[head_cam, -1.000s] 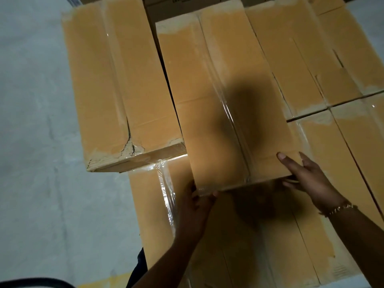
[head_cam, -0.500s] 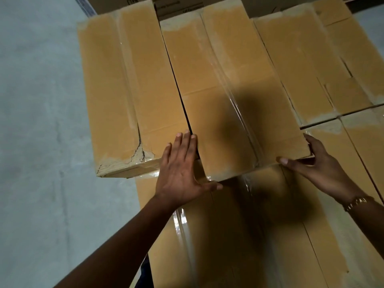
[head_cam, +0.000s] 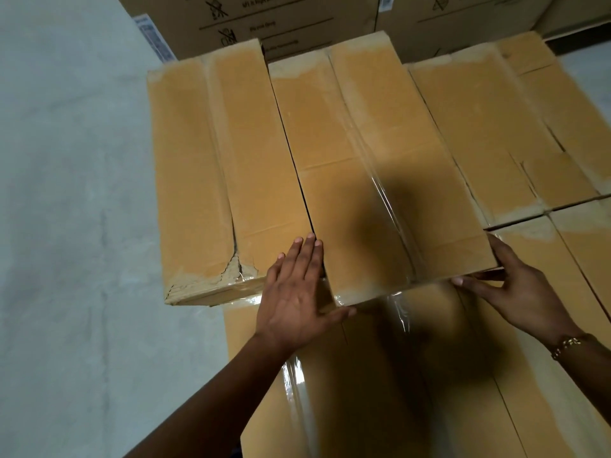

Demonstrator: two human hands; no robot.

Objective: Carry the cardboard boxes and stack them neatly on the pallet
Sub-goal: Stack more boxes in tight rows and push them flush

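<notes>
A long taped cardboard box [head_cam: 373,180] lies on top of the stack, between a torn-cornered box [head_cam: 215,180] on its left and another box [head_cam: 496,137] on its right. My left hand [head_cam: 297,292] lies flat with straight fingers over the near end of the seam between the torn box and the middle box, thumb against the middle box's near edge. My right hand [head_cam: 519,289] holds the middle box's near right corner, thumb on top and fingers along the front edge. The pallet is hidden under the boxes.
A lower layer of boxes [head_cam: 396,391] with shiny tape runs toward me under both arms. More boxes [head_cam: 582,239] lie at the right. Tall printed cartons [head_cam: 297,18] stand behind the stack. Bare grey concrete floor [head_cam: 72,226] lies to the left.
The middle box slid away from me and closed up against the torn box. My left hand left the box's near edge and went flat onto the seam. The right hand stayed at the corner.
</notes>
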